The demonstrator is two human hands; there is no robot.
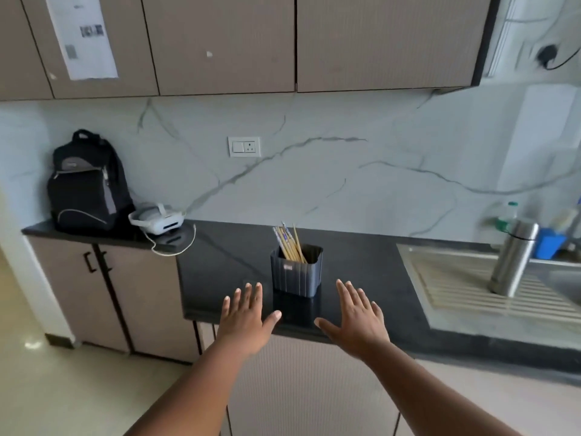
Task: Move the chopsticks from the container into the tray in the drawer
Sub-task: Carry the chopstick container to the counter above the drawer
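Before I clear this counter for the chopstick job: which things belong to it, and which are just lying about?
Belongs to the job:
chopsticks
dark container
left hand
right hand

Just lying about:
backpack
white headset
steel flask
blue holder

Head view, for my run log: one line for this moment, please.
stage: pre-grasp | left hand: open, empty | right hand: open, empty | chopsticks: upright in container | drawer: none open

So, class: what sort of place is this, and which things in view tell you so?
Most likely a home kitchen: a dark countertop under wall cabinets, a sink with a ribbed draining board on the right, and chopsticks standing in a container.
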